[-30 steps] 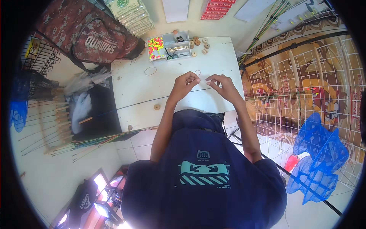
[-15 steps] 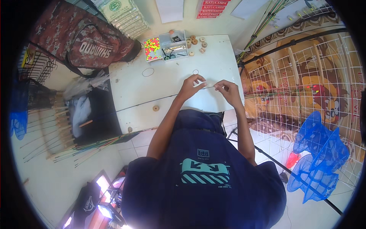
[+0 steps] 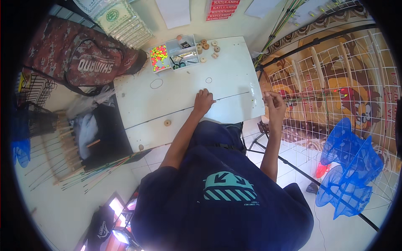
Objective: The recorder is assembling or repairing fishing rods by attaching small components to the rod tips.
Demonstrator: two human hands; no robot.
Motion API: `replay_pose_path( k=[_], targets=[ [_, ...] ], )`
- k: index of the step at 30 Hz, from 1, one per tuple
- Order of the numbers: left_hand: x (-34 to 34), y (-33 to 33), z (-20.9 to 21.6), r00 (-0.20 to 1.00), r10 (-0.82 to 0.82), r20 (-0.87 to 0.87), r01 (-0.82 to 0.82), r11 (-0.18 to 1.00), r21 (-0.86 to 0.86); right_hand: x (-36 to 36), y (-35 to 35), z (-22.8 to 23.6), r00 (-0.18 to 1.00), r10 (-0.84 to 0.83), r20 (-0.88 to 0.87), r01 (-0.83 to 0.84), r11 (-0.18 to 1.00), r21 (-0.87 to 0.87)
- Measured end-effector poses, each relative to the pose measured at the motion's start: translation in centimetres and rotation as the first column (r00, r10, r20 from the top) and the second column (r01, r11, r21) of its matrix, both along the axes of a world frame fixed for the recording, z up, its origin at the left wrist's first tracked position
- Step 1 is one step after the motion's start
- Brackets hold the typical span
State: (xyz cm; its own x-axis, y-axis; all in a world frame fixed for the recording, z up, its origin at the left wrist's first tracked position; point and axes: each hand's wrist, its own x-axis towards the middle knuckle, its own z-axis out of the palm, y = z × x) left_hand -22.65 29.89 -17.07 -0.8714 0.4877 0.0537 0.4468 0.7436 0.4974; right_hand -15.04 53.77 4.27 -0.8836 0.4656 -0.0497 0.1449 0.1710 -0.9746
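A thin dark rod (image 3: 234, 96) lies across the middle of the worktop (image 3: 144, 100), its long axis slanting from lower left up toward the right, with one end short of the worktop's right edge. The left hand (image 3: 204, 101) is down over the rod near the centre of the frame, fingers bent; whether it is clamped on the rod or only resting cannot be told. The right hand (image 3: 275, 102) is beyond the rod's right end, apart from it, thumb and fingertips drawn close; anything fine between them is too small to tell. That end lies leftward of the right hand, which is nearer to it than the left. A wooden ring (image 3: 167, 122) sits below the rod, left of centre.
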Motion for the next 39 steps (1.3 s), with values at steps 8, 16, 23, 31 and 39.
replay_pose_path(
  k=[8,16,23,31,39],
  targets=[
    [-2.2,-1.5,4.8,0.835,-0.085,0.543,-0.166,0.902,0.398,-0.5,0.5,0.9,0.986,-0.145,-0.080,0.146,0.989,0.001],
    [-3.5,-3.6,8.0,0.886,-0.176,0.428,-0.029,0.902,0.430,-1.9,1.5,0.8,0.964,-0.216,-0.155,0.227,0.972,0.057],
    [-4.8,-8.2,11.6,0.820,-0.204,0.536,-0.034,0.915,0.401,-3.0,0.6,0.7,0.966,-0.186,-0.180,0.207,0.973,0.106],
    [-4.0,-14.1,13.7,0.786,-0.165,0.596,-0.146,0.887,0.438,-4.0,0.6,1.2,0.948,-0.205,-0.242,0.232,0.969,0.087],
    [-2.0,-17.3,15.4,0.771,-0.077,0.632,-0.209,0.907,0.366,-4.7,-3.7,-1.4,0.973,0.224,0.065,-0.232,0.946,0.225]
  ],
)
